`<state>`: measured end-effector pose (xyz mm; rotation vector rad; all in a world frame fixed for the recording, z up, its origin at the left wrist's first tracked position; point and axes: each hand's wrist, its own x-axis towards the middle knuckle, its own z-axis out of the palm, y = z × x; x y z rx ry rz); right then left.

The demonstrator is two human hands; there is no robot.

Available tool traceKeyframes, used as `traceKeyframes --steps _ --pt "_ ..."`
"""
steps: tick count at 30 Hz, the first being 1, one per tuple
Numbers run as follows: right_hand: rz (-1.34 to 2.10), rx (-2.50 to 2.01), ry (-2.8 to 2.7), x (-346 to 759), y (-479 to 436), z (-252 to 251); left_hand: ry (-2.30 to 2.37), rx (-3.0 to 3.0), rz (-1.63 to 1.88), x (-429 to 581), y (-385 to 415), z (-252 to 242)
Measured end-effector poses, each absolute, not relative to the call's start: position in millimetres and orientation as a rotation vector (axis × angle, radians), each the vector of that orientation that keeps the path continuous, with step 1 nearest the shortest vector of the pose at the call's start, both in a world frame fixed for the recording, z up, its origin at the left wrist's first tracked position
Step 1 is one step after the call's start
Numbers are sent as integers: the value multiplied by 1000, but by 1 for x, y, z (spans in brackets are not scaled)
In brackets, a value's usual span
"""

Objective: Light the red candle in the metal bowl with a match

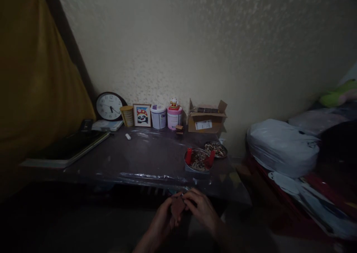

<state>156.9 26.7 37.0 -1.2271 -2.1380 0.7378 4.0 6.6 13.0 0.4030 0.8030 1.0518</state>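
"what are we holding?"

"a small brown piece [177, 207], between our hands, just in front of the tabletop's [156, 150] near edge. our left hand [163, 214] grips it; our right hand [202, 209] has its fingertips narrowed at the upper edge, though we cannot tell whether they pinch it."

"how might it handle?"

"we'd guess light, fairly stiff, not slippery, perhaps easily creased. we'd take it by its side edges rather than press its face."

"and our count?"

"one piece in hand, two round trays [185, 160], two red cylinders [189, 156] standing in the nearer one, one cardboard box [217, 125], two lidded tubs [158, 118] with one figurine [174, 103] atop the pink one, one yellow cup [127, 116], one framed picture [142, 116], one clock [109, 106]."
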Motion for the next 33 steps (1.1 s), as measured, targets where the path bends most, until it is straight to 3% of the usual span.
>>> traceKeyframes --steps 33 --pt "779 -1222 -2179 159 26 33 911 817 1022 2 11 0"
